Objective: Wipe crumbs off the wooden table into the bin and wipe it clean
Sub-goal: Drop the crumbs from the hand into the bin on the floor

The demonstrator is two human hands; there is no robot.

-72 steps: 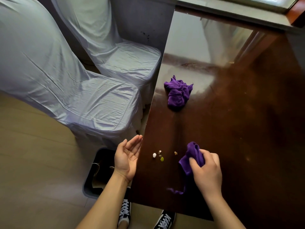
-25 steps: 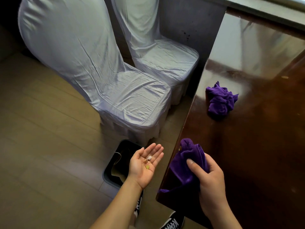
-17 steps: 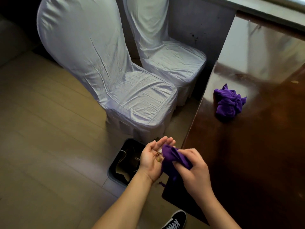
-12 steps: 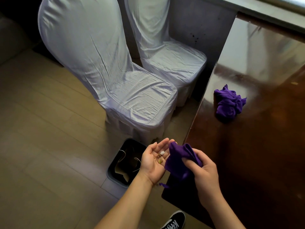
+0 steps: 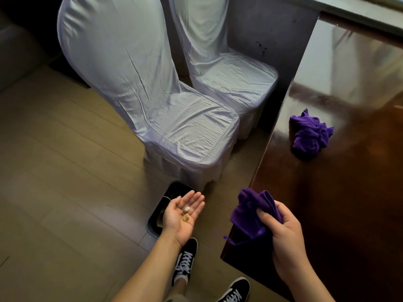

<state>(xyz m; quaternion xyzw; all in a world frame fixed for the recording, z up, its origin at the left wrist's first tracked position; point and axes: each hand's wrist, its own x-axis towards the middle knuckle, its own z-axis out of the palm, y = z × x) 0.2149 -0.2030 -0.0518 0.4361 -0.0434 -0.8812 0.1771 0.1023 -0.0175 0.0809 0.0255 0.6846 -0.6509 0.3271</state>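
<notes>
My left hand (image 5: 180,216) is held palm up over the black bin (image 5: 164,207) on the floor, fingers apart, with a few crumbs (image 5: 185,211) lying in the palm. My right hand (image 5: 285,240) grips a purple cloth (image 5: 250,212) at the near left corner of the dark glossy wooden table (image 5: 340,192). A second purple cloth (image 5: 309,134) lies crumpled on the table farther back, close to its left edge.
Two chairs in white covers, the nearer (image 5: 152,101) and the farther (image 5: 224,68), stand left of the table; the nearer chair's skirt touches the bin. My feet in black sneakers (image 5: 185,260) stand on the wooden floor below the table corner.
The crumbs went from the table edge into my left palm. The cloth brushed against that palm, then my hands parted: the left moved out over the bin, the right back to the table corner.
</notes>
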